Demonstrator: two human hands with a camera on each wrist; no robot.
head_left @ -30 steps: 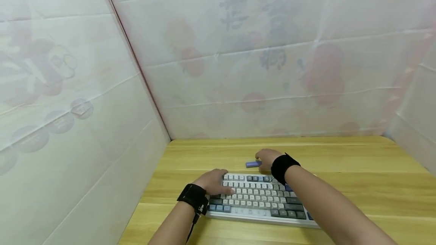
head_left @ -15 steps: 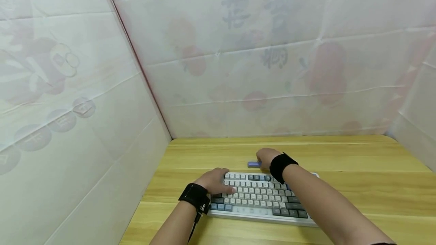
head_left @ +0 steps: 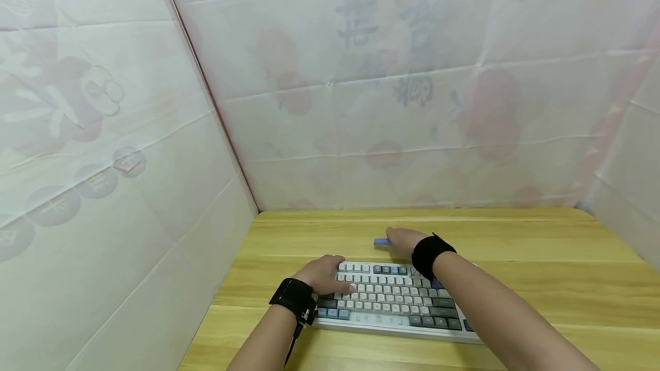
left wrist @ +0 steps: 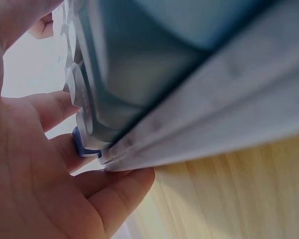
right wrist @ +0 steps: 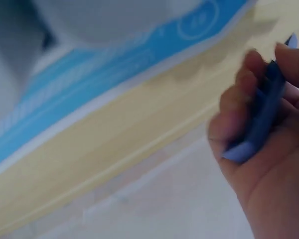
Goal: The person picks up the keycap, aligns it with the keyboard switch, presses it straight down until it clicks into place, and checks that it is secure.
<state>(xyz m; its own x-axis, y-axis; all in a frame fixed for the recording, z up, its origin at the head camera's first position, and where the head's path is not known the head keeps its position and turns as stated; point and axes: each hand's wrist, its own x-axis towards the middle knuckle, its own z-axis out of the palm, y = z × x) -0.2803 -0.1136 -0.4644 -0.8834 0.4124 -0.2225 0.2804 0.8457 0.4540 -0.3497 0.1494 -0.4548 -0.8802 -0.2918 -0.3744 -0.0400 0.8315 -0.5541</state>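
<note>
The blue-violet bar was in the right hand, above or on the bench just beyond the far edge of the keyboard, well in from the bench's left edge and short of its back edge. It looked like stiff plastic, light and probably hard to break, though its smooth faces might have slid under a loose hold; its long sides, near the middle, seemed the best place to take it. The right hand's grip was narrow, fingers curled round the bar and thumb against it, with one end sticking out to the left. That hand was blurred in the right wrist view, so whether the bar touched the bench could not be told for sure. The left hand gripped the keyboard's left end, thumb laid over the keys and fingers bent against the case edge near its far-left corner
</note>
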